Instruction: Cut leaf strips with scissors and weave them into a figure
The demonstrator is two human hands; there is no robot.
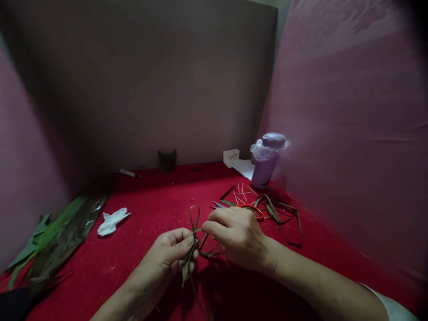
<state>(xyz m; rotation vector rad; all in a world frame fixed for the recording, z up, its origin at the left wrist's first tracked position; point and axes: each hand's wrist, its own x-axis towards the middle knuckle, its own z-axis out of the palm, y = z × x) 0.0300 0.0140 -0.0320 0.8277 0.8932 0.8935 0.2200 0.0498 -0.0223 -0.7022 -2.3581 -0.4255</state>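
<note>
Both my hands work together over a red cloth-covered table (150,209). My left hand (169,256) is closed, pinching a bundle of thin green leaf strips (192,249) that loop upward and hang down below the fingers. My right hand (236,236) is closed too, its fingertips pinching the same strips where they cross at the top. The two hands almost touch.
Red-handled scissors (256,210), loose leaf strips (277,209) and several toothpicks (242,194) lie just beyond my right hand. A lilac bottle (265,160) and white papers (239,162) stand at the back right. A crumpled tissue (112,220) and long green leaves (53,236) lie left.
</note>
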